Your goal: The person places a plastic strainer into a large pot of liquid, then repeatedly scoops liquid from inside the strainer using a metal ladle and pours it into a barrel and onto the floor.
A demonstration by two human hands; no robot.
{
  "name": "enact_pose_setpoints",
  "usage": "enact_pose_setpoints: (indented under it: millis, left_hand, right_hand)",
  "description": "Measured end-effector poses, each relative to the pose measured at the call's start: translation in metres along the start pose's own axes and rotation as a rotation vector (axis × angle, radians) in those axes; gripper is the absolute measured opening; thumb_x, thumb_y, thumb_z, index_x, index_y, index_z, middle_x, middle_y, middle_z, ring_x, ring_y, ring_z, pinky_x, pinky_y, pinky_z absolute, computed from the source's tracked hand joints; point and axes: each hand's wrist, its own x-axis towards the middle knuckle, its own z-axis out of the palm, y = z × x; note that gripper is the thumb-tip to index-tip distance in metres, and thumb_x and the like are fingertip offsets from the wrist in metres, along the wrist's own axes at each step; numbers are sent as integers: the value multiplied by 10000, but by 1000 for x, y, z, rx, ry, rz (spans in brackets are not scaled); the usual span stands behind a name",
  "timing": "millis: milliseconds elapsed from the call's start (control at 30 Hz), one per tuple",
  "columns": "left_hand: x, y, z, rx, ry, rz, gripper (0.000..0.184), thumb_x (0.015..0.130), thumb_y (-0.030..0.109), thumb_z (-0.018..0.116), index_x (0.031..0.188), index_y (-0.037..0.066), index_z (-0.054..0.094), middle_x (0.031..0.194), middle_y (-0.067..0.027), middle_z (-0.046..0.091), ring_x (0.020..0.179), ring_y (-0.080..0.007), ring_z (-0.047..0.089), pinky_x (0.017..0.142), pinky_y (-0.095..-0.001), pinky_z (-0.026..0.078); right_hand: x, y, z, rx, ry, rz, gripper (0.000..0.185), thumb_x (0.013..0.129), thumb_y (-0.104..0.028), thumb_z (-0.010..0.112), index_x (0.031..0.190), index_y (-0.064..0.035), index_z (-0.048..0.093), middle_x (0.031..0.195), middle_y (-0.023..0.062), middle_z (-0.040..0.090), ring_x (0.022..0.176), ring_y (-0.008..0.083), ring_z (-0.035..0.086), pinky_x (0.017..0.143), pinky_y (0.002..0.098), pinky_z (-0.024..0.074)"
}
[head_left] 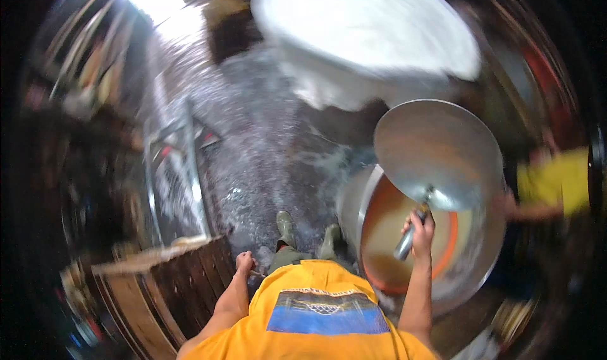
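Observation:
My right hand (420,233) is closed round the handle of a large metal scoop (436,151), whose wide round bowl tilts up away from me. The scoop is above a big metal vat (361,211), which holds a cloudy yellowish liquid (395,233). An orange ring or hose (447,249) lies in or at the liquid; I cannot tell which. My left hand (245,262) hangs low beside a wooden crate (190,284), its fingers curled. What it holds, if anything, cannot be made out.
A wide tub (367,31) with a white surface stands ahead. The floor (253,132) is wet. A metal frame (193,164) is at the left. A person in a yellow top (556,183) is at the right, one arm reaching toward the vat.

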Motion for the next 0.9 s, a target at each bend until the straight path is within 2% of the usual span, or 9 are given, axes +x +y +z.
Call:
enact_pose_setpoints:
  millis: [167, 233, 333, 433, 533, 667, 733, 800, 900]
  left_hand:
    - [-31, 63, 61, 158, -168, 246, 272, 871, 272, 484, 954, 13, 501, 586, -62, 508, 450, -174, 525, 406, -284, 422]
    - [-54, 90, 90, 237, -261, 354, 267, 880, 264, 482, 940, 5, 506, 587, -54, 501, 462, -155, 519, 434, -273, 429]
    - [-115, 132, 139, 427, -292, 490, 283, 888, 212, 484, 1040, -25, 510, 638, -40, 518, 551, -124, 528, 512, -262, 452]
    - [-142, 143, 168, 572, -289, 520, 311, 884, 205, 495, 1073, -42, 501, 655, -48, 526, 579, -120, 530, 528, -261, 453]
    - [-144, 138, 183, 676, -306, 542, 338, 876, 216, 505, 1056, -69, 494, 660, -51, 528, 573, -122, 532, 548, -255, 461]
    - [-153, 134, 194, 865, -268, 480, 338, 862, 238, 517, 1032, -54, 514, 661, -55, 537, 560, -123, 535, 525, -252, 475]
    - [-156, 131, 197, 878, -255, 480, 331, 861, 237, 515, 1025, -51, 521, 661, -58, 543, 554, -123, 536, 516, -249, 474]
    - [-156, 131, 195, 902, -237, 492, 319, 854, 228, 516, 1004, -52, 534, 664, -65, 553, 568, -127, 546, 528, -258, 471]
    - [-158, 132, 195, 877, -205, 532, 301, 844, 215, 519, 980, -50, 556, 671, -72, 566, 586, -133, 561, 547, -269, 462]
  right_hand:
    - [0, 109, -162, 84, 359, 14, 165, 819, -103, 555, 851, -62, 398, 559, 7, 424, 418, 95, 427, 376, 258, 385]
    - [0, 140, -198, 164, 637, 2, 188, 811, -123, 558, 837, -23, 401, 566, 31, 440, 409, 122, 452, 377, 280, 387]
    - [7, 236, -269, -303, 1139, 192, 326, 821, -153, 518, 1030, 76, 417, 831, 201, 575, 643, 331, 603, 527, 387, 479]
    - [-5, 233, -273, -746, 1464, 458, 348, 802, -191, 533, 1012, 77, 461, 885, 231, 582, 690, 338, 613, 535, 367, 497]
    - [-6, 350, -303, -1183, 1680, 294, 429, 784, -205, 554, 1086, 82, 451, 968, 236, 565, 783, 348, 602, 567, 374, 510]
    - [-11, 371, -262, 98, 1184, 484, 234, 789, -169, 529, 929, 13, 488, 748, 136, 560, 569, 260, 558, 500, 352, 480]
    - [-11, 341, -241, 495, 858, 574, 100, 785, -132, 513, 785, -38, 481, 606, 78, 500, 468, 203, 497, 449, 327, 439]
    - [-10, 328, -227, 655, 553, 650, 132, 783, -107, 500, 669, -73, 445, 516, 42, 430, 412, 163, 443, 413, 302, 397]
    - [-10, 296, -211, 602, 274, 694, 224, 789, -120, 498, 586, -85, 411, 501, 36, 421, 428, 159, 443, 420, 283, 371]
